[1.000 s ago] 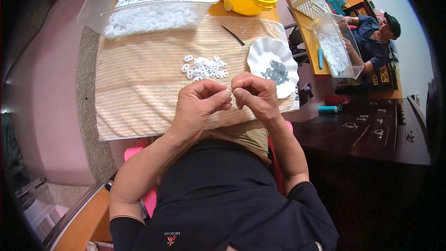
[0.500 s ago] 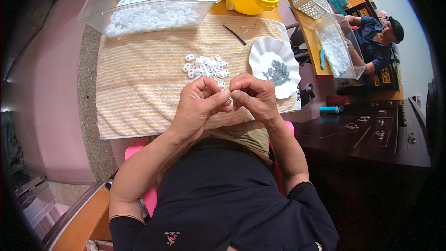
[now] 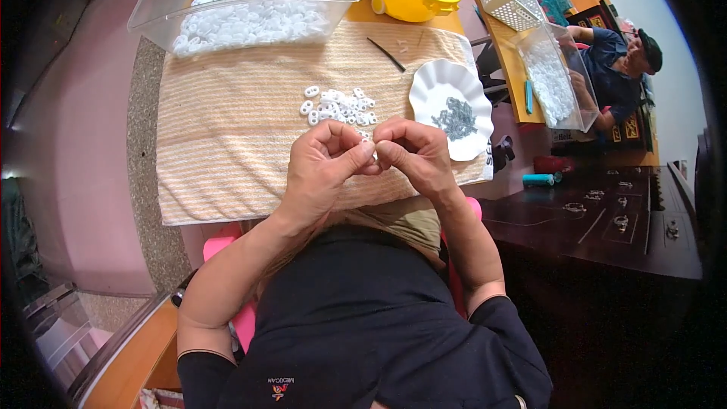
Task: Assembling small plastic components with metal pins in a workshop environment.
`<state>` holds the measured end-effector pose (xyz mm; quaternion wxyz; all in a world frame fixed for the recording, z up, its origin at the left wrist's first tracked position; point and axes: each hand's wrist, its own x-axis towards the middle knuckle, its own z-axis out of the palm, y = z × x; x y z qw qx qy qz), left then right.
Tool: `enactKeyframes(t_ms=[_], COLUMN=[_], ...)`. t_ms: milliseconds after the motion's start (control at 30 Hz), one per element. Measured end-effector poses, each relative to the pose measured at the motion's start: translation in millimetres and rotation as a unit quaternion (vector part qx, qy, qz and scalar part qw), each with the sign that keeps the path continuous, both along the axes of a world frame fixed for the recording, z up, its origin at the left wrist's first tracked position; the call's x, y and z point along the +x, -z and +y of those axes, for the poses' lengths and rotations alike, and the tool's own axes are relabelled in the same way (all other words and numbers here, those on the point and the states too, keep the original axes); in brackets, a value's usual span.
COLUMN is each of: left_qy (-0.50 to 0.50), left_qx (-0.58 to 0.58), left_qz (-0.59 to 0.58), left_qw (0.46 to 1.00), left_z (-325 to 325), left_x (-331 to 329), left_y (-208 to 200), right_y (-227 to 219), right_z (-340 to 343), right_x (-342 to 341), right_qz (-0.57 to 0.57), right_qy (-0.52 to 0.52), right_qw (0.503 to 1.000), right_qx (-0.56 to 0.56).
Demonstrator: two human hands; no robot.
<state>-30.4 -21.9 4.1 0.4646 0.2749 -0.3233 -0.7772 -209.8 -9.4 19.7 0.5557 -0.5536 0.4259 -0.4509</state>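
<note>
My left hand and my right hand meet at the fingertips over the near edge of the towel. Thumb and forefinger of the left are pinched on a small white plastic piece, mostly hidden by the fingers. The right hand pinches right against it; whatever lies between its tips is too small to make out. Just beyond the hands is a loose pile of white two-holed plastic pieces. To the right, a white scalloped plate carries a heap of small grey-clear parts.
A clear bin of white pieces stands at the far left, beside a yellow tub. A thin black tool lies on the striped towel. At right, a person sits by another clear bin.
My two hands stay pinched together in nearly the same place, with slight finger movement. The whole view has shifted a little; the things on the towel lie as before.
</note>
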Motion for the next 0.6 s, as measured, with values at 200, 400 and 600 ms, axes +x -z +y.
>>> enactKeyframes(t_ms=[200, 400, 600], left_qy=[-0.001, 0.007, 0.013], left_qx=[0.027, 0.036, 0.056], left_qz=[-0.013, 0.001, 0.018], left_qw=[1.0, 0.999, 0.998], left_z=[0.1, -0.4, -0.6], left_x=[0.1, -0.5, -0.9], left_y=[0.3, 5.7, 5.4], right_y=[2.3, 5.2, 9.7], right_z=[-3.6, -5.8, -6.3], right_x=[-1.5, -2.9, -4.8], right_qz=[-0.048, -0.04, -0.002], right_qy=[0.021, 0.028, 0.015], right_qw=[0.999, 0.999, 1.0], right_qx=[0.006, -0.008, -0.027])
